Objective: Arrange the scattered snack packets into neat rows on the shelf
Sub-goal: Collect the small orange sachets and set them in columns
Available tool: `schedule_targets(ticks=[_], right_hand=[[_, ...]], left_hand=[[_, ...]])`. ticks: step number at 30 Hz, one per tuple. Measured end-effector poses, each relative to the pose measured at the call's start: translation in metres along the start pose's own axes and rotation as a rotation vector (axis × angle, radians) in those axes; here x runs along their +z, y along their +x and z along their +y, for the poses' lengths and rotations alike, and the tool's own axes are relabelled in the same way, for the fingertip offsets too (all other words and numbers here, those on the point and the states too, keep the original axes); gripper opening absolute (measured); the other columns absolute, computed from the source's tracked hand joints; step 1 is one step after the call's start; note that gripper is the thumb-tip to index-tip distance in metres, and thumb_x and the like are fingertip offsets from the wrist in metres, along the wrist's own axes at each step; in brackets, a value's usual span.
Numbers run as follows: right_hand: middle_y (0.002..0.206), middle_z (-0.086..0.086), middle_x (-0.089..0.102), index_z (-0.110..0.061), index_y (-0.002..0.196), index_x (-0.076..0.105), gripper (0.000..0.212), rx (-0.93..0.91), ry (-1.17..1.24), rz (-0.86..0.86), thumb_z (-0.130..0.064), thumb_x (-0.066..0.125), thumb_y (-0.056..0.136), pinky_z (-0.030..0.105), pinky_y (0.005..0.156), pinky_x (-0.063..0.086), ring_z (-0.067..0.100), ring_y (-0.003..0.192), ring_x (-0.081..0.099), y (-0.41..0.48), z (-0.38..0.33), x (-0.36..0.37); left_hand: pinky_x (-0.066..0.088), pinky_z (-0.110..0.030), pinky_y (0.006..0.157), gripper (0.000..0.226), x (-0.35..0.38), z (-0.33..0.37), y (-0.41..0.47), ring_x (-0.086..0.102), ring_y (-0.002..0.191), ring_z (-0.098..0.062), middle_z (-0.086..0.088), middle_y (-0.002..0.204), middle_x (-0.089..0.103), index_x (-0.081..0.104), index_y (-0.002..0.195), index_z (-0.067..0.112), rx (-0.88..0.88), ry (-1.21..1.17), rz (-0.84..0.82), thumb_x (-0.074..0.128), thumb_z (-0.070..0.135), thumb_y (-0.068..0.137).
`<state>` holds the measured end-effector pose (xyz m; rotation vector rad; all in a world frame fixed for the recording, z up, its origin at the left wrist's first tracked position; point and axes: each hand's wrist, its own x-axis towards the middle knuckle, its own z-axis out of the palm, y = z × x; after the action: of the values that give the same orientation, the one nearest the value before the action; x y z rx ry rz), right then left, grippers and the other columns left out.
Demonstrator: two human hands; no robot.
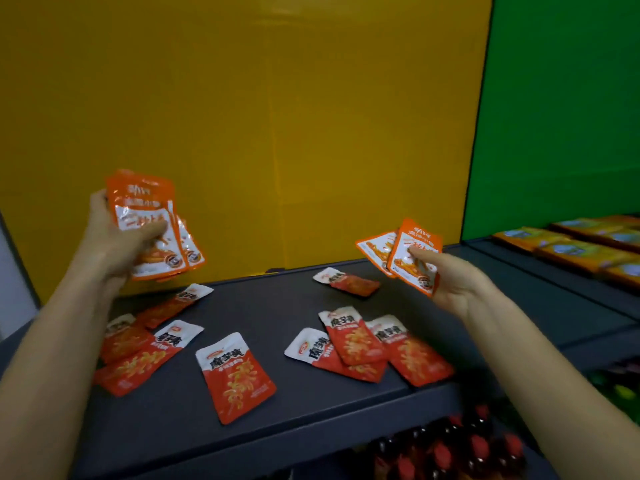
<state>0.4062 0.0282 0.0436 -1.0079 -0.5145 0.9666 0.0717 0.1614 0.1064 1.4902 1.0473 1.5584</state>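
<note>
My left hand [114, 237] grips a stack of several orange snack packets [149, 209], raised above the left part of the dark grey shelf [304, 403]. My right hand [450, 282] pinches two orange packets [414, 247] above the shelf's right part, thumb on the front one. Several red-and-white packets lie scattered on the shelf: a group at the left [138, 355], one in the middle [235, 375], three overlapping at the right [367, 344], and one near the back [346, 280].
A yellow back panel [259, 116] stands behind the shelf, a green one [561, 98] to the right. The neighbouring shelf at the right holds rows of orange-yellow packets [571, 247]. Dark bottles with red caps [450, 448] stand on the level below.
</note>
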Motion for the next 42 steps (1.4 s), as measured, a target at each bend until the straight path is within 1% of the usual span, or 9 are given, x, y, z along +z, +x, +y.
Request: schedule_targets(ticks=[3,7,14,20,23,27,31,39,42], right_hand=[[0.052,0.003,0.070,-0.006,0.084,0.058,0.011,-0.041,0.066,0.054,-0.003,0.050,0.092,0.023,0.038,0.052,0.012,0.044,0.067,-0.016,-0.024,-0.053],[0.053,-0.001,0.070,-0.010,0.086,0.058,0.013,-0.139,0.045,0.156,-0.003,0.049,0.093,0.022,0.041,0.054,0.008,0.046,0.067,-0.041,-0.059,-0.132],[0.054,-0.003,0.070,-0.007,0.083,0.060,0.010,-0.234,-0.092,0.368,-0.004,0.054,0.091,0.020,0.045,0.055,0.008,0.047,0.067,-0.105,-0.126,-0.288],[0.057,-0.005,0.071,-0.013,0.086,0.062,0.010,-0.272,-0.176,0.525,-0.007,0.056,0.090,0.022,0.045,0.055,0.009,0.049,0.068,-0.149,-0.157,-0.408],[0.057,-0.005,0.071,-0.013,0.086,0.062,0.010,-0.306,-0.198,0.598,-0.006,0.056,0.090,0.025,0.051,0.057,0.009,0.051,0.068,-0.163,-0.171,-0.456],[0.060,-0.005,0.070,-0.011,0.090,0.062,0.006,-0.340,-0.252,0.731,-0.007,0.059,0.087,0.031,0.065,0.054,0.010,0.052,0.067,-0.172,-0.188,-0.518],[0.080,0.007,0.067,-0.009,0.093,0.062,0.007,-0.350,-0.268,0.838,-0.005,0.059,0.087,0.035,0.075,0.050,0.022,0.068,0.063,-0.174,-0.203,-0.572],[0.089,0.010,0.067,-0.005,0.108,0.059,0.021,-0.340,-0.290,0.936,-0.005,0.059,0.087,0.034,0.069,0.052,0.023,0.073,0.063,-0.141,-0.266,-0.671],[0.096,0.013,0.066,-0.005,0.110,0.058,0.023,-0.395,-0.299,0.963,-0.005,0.060,0.087,0.037,0.076,0.052,0.025,0.076,0.063,-0.127,-0.293,-0.705]], left_hand=[[0.056,-0.025,0.056,0.039,0.048,0.029,-0.035,0.064,0.071,-0.009,0.000,0.097,0.061,0.045,0.098,0.027,0.013,-0.083,-0.164,0.060,-0.005,0.083],[0.055,-0.020,0.046,0.044,0.136,0.049,-0.091,0.067,0.060,-0.005,0.001,0.089,0.062,0.043,0.117,0.020,-0.062,-0.215,-0.367,0.057,-0.006,0.084],[0.057,-0.025,0.048,0.029,0.309,0.059,-0.203,0.069,0.053,-0.007,-0.007,0.091,0.065,0.052,0.100,0.018,-0.283,-0.365,-0.752,0.056,-0.006,0.084],[0.058,-0.032,0.056,0.043,0.438,0.055,-0.297,0.066,0.071,-0.022,-0.011,0.095,0.065,0.047,0.123,0.010,-0.430,-0.424,-0.979,0.056,-0.007,0.084],[0.058,-0.030,0.056,0.040,0.491,0.060,-0.332,0.067,0.067,-0.019,-0.008,0.092,0.067,0.048,0.119,0.011,-0.455,-0.437,-1.084,0.056,-0.007,0.084],[0.059,-0.032,0.058,0.032,0.562,0.066,-0.369,0.069,0.061,-0.015,-0.008,0.091,0.068,0.052,0.108,0.014,-0.472,-0.463,-1.180,0.058,-0.006,0.083],[0.058,-0.036,0.064,0.032,0.635,0.065,-0.406,0.067,0.073,-0.022,-0.009,0.093,0.068,0.053,0.109,0.014,-0.504,-0.478,-1.266,0.058,-0.005,0.084],[0.056,-0.037,0.070,0.027,0.797,0.082,-0.457,0.067,0.080,-0.024,-0.007,0.095,0.069,0.056,0.103,0.018,-0.490,-0.484,-1.396,0.059,-0.002,0.085],[0.055,-0.036,0.071,0.029,0.852,0.095,-0.470,0.066,0.080,-0.023,-0.006,0.095,0.067,0.053,0.105,0.017,-0.476,-0.517,-1.398,0.059,-0.003,0.085]])
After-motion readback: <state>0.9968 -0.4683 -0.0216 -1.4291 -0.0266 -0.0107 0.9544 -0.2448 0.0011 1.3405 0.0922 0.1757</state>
